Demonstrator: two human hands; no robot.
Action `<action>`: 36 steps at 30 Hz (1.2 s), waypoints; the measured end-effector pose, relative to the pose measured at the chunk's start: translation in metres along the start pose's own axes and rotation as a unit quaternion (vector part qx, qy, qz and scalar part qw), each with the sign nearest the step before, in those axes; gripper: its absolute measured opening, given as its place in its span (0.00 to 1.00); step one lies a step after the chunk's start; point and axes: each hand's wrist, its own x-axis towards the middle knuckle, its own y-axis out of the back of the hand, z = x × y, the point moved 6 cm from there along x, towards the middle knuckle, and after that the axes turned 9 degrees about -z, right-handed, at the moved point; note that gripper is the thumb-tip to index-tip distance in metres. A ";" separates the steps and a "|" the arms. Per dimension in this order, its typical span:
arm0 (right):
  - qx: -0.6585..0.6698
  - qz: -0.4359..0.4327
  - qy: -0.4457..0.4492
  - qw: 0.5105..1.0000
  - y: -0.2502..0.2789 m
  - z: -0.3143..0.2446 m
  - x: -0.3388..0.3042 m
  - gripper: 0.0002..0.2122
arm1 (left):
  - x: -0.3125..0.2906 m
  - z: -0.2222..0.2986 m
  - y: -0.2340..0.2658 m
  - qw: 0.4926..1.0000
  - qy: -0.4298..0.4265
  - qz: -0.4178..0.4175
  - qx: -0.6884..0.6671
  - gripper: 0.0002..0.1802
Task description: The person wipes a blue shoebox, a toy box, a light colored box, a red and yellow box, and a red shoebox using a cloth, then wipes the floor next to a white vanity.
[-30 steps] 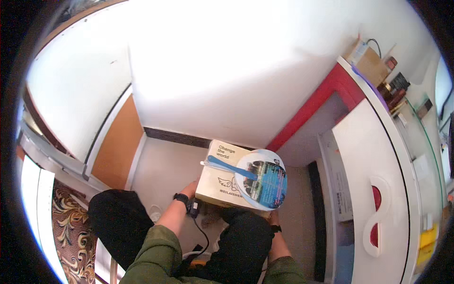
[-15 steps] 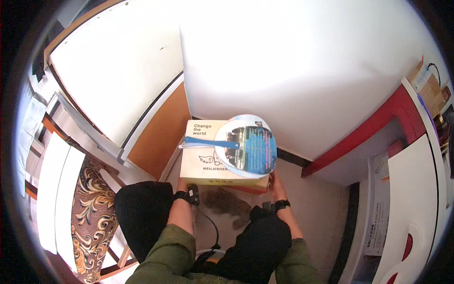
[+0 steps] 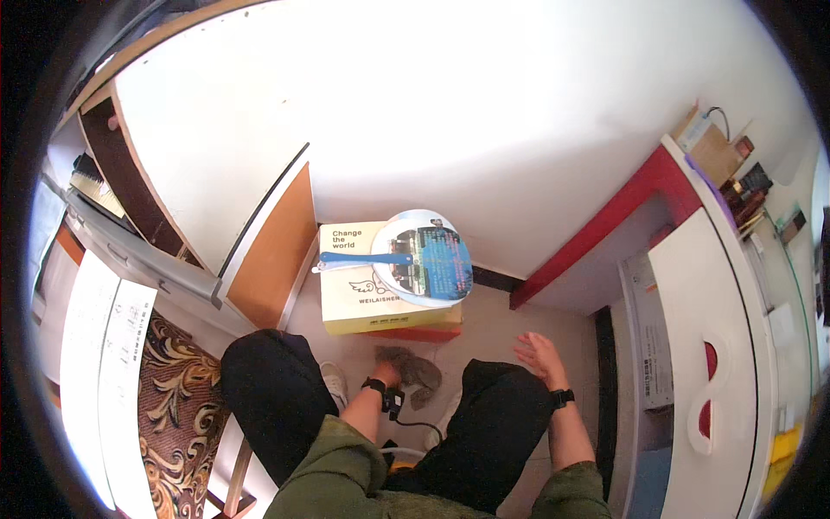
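While the yellow and white cardboard box sits on the floor against the foot of the white wall, we see nobody's hand on it: it rests there with a round hand fan lying flat across its top, the fan's blue handle pointing toward the box's left edge. Just in front of the box's near edge lies a crumpled grey cloth, and our left hand is down on it, fingers buried in the folds, so we cannot tell whether they are closed around it or only pressing. Our right hand hangs above the floor near the box's right front corner, fingers spread and holding nothing. Our knees in dark trousers flank the cloth, a white shoe shows beside the left one, and each wrist carries a dark band with a cable trailing from the left. Farther out, a red frame edge runs along the right, a white cabinet stands beyond it, and a patterned rug covers the floor's left side. To handle the cloth well, we judge it best to gather it fully into the palm so no corner drags, and to keep the free hand clear of the fan, which looks loose enough to slide off.
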 end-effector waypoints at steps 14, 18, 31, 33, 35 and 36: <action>-0.362 -0.106 0.188 0.907 -0.162 -0.186 -0.126 0.29 | -0.264 0.196 0.307 0.675 -0.435 -0.029 -0.595 0.08; -0.445 -0.218 0.265 0.827 -0.246 -0.123 -0.106 0.35 | -0.330 0.208 0.348 0.565 -0.544 -0.086 -0.615 0.05; -0.051 0.056 0.224 0.972 -0.205 -0.149 -0.060 0.11 | -0.230 0.054 0.400 0.923 -0.196 0.329 0.042 0.14; 0.034 0.062 0.290 0.954 -0.206 -0.172 -0.068 0.11 | -0.202 0.051 0.386 0.941 -0.137 0.293 0.100 0.12; 0.061 0.060 0.300 0.950 -0.203 -0.189 -0.076 0.11 | -0.184 0.055 0.370 0.955 -0.088 0.257 0.122 0.11; 0.091 0.052 0.310 0.945 -0.202 -0.196 -0.076 0.11 | -0.182 0.055 0.366 0.955 -0.087 0.255 0.124 0.11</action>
